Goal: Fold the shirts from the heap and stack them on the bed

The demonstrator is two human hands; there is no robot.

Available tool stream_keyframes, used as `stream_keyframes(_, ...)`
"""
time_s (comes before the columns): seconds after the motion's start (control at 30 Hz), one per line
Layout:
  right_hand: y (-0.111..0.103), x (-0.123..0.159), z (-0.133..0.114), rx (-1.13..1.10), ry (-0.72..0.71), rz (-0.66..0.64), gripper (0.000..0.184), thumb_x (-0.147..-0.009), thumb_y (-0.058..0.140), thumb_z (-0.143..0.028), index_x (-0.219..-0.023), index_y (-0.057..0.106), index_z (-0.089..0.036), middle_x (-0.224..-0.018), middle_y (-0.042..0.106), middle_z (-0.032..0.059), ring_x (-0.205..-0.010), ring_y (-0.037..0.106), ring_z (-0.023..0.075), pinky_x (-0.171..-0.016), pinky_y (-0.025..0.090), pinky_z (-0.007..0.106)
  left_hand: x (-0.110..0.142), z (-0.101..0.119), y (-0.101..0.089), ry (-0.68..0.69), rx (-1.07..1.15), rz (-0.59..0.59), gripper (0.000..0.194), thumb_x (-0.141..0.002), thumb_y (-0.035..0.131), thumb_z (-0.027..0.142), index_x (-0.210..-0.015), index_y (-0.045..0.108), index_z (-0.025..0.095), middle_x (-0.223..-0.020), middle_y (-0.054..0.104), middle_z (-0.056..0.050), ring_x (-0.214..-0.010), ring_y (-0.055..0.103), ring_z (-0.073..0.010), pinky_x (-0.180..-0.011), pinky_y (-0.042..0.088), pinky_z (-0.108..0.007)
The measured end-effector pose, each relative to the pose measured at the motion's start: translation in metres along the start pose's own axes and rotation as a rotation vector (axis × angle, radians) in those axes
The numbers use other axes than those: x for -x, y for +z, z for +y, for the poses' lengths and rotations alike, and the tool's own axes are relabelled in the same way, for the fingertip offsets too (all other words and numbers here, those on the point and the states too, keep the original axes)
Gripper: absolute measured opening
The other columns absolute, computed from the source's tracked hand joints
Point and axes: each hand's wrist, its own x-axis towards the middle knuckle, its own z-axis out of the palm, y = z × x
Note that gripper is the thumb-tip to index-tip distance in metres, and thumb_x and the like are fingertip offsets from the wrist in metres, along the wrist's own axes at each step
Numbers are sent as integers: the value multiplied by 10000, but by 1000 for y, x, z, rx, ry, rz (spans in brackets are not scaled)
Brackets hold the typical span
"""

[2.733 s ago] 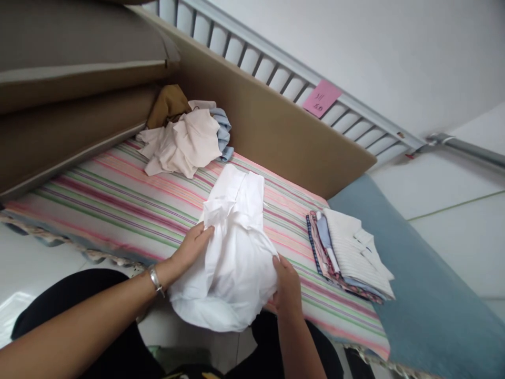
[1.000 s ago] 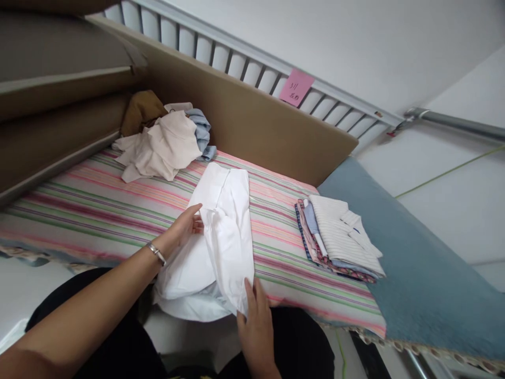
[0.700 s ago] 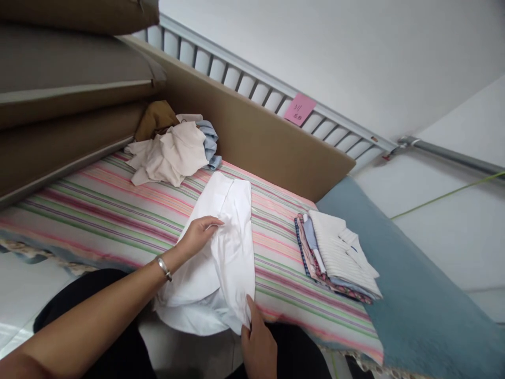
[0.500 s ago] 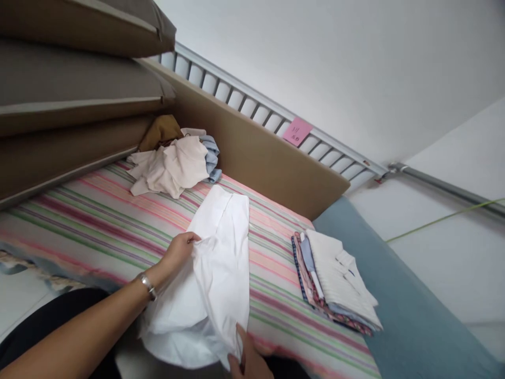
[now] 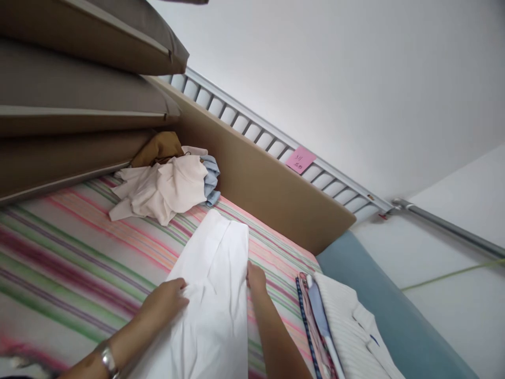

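A white garment (image 5: 215, 295), folded lengthwise into a long strip, lies on the striped sheet (image 5: 98, 252) and runs down past the bottom of the view. My left hand (image 5: 168, 300) pinches its left edge, a silver bracelet on the wrist. On the opposite side, my right hand (image 5: 257, 279) holds the right edge, a little farther up the cloth; its fingertips are partly hidden. Creases run along the fabric between both hands. What kind of garment it is, I cannot make out.
Right of the garment sits a stack of folded clothes (image 5: 355, 326), a white ribbed top uppermost. Rumpled clothes (image 5: 165, 184) lie at the back left beside stacked grey-brown cushions (image 5: 79, 89). A brown board (image 5: 268, 179) stands against a metal rail with a pink note (image 5: 300, 159).
My right hand has gone from the garment's lower end up to its right edge. My left hand still grips the left edge. The camera view has shifted, with the stack lower in it.
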Motion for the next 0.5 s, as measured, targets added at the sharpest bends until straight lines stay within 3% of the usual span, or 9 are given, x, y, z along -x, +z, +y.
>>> stream_keyframes(0.13, 12, -53, -28, 74, 107, 55, 539, -869, 285, -546, -922, 626, -132, -980, 670, 195, -929, 636, 275, -745, 459, 342, -7, -4, 6, -12, 3, -32, 104, -722, 489, 202, -756, 587, 200, -849, 683, -51, -871, 620, -236, -679, 343, -263)
stream_keyframes(0.3, 18, -90, -53, 106, 190, 68, 732, -821, 267, -671, -1145, 531, -70, -1064, 630, 245, -956, 621, 326, -729, 467, 414, -12, -13, 16, 4, 45, -25, 110, -763, 486, 247, -752, 590, 212, -780, 676, -27, -800, 618, -220, -665, 336, -257)
stream_keyframes(0.5, 16, -124, -52, 115, 106, 88, 479, -882, 329, -483, -1117, 599, -163, -1152, 618, 167, -1045, 586, 283, -783, 445, 354, -17, -11, 17, 121, 301, -33, 238, -813, 477, 391, -701, 555, 197, -712, 618, -13, -723, 560, -186, -649, 353, -242)
